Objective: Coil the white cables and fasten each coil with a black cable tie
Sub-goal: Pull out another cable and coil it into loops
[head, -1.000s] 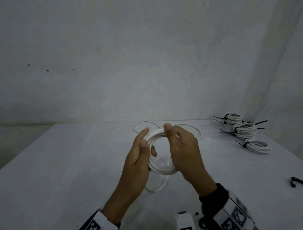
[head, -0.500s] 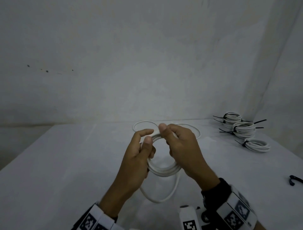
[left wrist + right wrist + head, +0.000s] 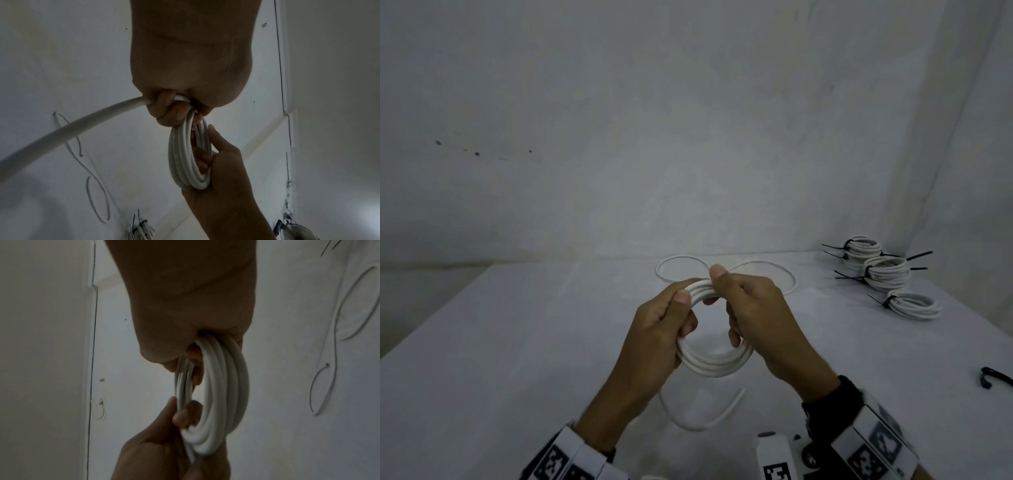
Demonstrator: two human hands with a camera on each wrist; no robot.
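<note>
So on the white table [image 3: 482, 359] everything's easiest to place off the white cable coil [image 3: 714, 363] being held up in the middle. Left of the coil, the left hand [image 3: 657, 329] has its fingers curled round the coil's left side with the thumb pressed on the top strands; the left wrist view shows those fingers [image 3: 170, 112] clamped round the bundle, with the cable's loose tail [image 3: 68, 129] running out to the left of the grip. The coil itself is several turns thick, off the table, upright-ish between both hands. Below the coil, a slack loop of the same cable [image 3: 702, 418] hangs down toward the table. Behind the coil, an uncoiled white cable [image 3: 774, 270] lies flat in two loops. On the coil's right side, the right hand [image 3: 756, 322] grips it too, thumb up over the top strands right next to the left thumb and fingers wrapped through the middle; the right wrist view shows the strands [image 3: 222, 386] disappearing into that closed fist. Well to the right of the coil and further back, three finished coils [image 3: 887, 274] sit close together, each cinched with black cable ties [image 3: 846, 277] whose tails stick out. Far right of the coil, near the table edge, there's a small black hooked item [image 3: 993, 377]; can't tell what it is.
</note>
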